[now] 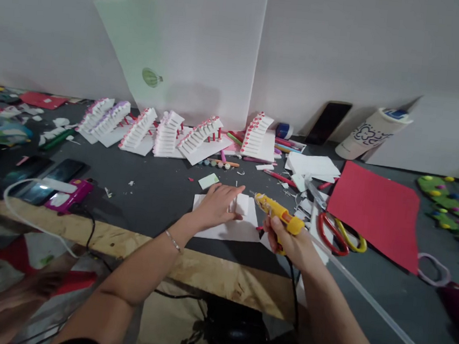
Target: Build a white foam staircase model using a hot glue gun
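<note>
Fingers (233, 190) of the left hand (214, 208), near the centre of the frame, are parted slightly, index finger stretched above and thumb below, with a small white piece (241, 204) held between them. That piece sits at the fingertips, its right part sticking out past them, just above a flat white sheet (223, 232) on the dark desk (145, 202). The right hand (286, 237), right of centre, has its fingers closed around the handle of a yellow glue gun (277, 206); its nozzle points left toward the white piece, near it but apart. A long translucent rod (393, 328) runs from behind the gun to the lower right corner.

Just above the left hand lies a small pale green card (208, 181). Right of the gun are scissors (322, 222) with red and yellow handles, beside a large red sheet (375, 213). Farther up, a row of small white stepped models (168, 136) spans the upper middle, in front of a leaning white board (209, 45). A white cup (367, 134) tilts at upper right, next to a dark phone (329, 122). Pink device (68, 195) and cable lie at middle left; another person's hand (44, 284) shows at lower left.
</note>
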Available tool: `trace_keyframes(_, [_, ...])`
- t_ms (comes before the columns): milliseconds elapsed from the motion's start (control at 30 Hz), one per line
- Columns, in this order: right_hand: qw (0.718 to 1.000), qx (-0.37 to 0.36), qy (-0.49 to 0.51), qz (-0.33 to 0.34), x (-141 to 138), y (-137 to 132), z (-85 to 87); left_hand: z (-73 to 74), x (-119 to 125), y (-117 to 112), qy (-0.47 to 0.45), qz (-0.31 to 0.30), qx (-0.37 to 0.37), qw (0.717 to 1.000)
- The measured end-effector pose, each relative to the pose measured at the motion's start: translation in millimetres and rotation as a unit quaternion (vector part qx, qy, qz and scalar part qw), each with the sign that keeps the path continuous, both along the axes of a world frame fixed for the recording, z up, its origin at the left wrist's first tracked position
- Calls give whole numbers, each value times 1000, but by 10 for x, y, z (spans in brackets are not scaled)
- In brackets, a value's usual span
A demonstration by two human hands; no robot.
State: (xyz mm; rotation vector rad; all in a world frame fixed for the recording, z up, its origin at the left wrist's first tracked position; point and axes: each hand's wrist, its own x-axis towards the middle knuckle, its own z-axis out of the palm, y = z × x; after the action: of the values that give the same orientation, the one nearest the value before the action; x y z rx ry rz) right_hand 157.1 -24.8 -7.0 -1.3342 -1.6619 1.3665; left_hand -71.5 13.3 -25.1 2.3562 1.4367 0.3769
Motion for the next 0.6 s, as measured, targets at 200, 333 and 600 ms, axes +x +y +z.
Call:
trace_keyframes(200, [992,-22,-127,2,-8,-26,-38,-16,-6,14,-22,-1,-6,1000])
trace_keyframes(333, [988,-49,-145,1,47,-30,-116,-39,-30,25,-37,-4,11,999])
trace_keyframes(600, [991,-39,-128,-19,10,-54,-159,-50,-13,29,-37,-12,27,999])
